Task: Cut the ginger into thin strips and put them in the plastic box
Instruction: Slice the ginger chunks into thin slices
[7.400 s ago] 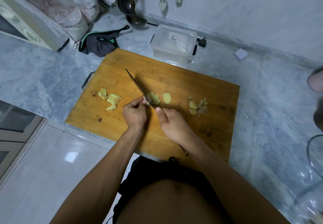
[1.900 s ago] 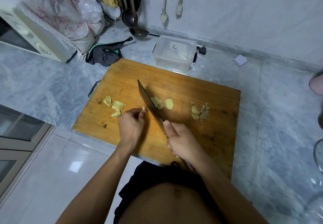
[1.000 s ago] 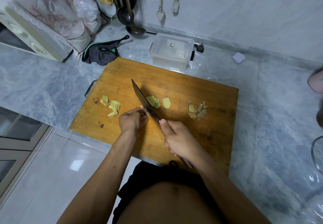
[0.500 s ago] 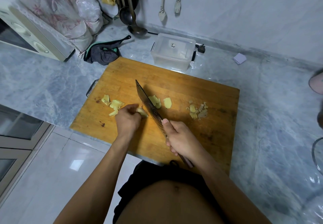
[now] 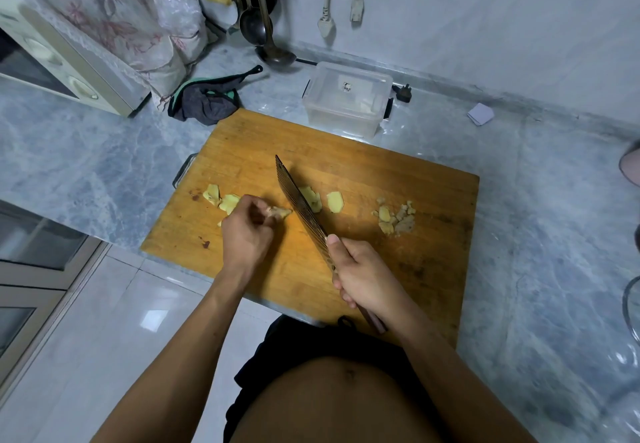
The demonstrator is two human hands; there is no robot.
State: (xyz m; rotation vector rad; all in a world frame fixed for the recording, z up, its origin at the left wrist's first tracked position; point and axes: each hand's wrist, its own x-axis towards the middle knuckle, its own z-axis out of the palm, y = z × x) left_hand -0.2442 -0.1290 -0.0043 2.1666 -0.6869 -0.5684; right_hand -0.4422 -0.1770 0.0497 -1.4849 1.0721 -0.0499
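On the wooden cutting board [image 5: 346, 152] my left hand [image 5: 246, 235] pinches a small ginger piece [image 5: 280, 212] just left of the blade. My right hand [image 5: 363, 278] grips the handle of a cleaver [image 5: 298, 200], thumb laid along its spine, blade standing on the board. Two ginger slices [image 5: 334, 201] lie right of the blade. More slices [image 5: 221, 200] lie by my left hand, partly hidden by it. A heap of ginger scraps [image 5: 396, 218] sits further right. The clear plastic box [image 5: 346, 98], lid on, stands behind the board.
A dark cloth [image 5: 207, 101] lies on the marble counter [image 5: 540, 200] left of the box. A microwave [image 5: 65, 62] under a flowered cover stands at far left. Ladles [image 5: 270, 41] hang at the back wall. A small white packet [image 5: 480, 113] lies at back right.
My left hand drew a little to the left, away from the blade, with the ginger piece still in its fingers. The cleaver stayed roughly where it was.
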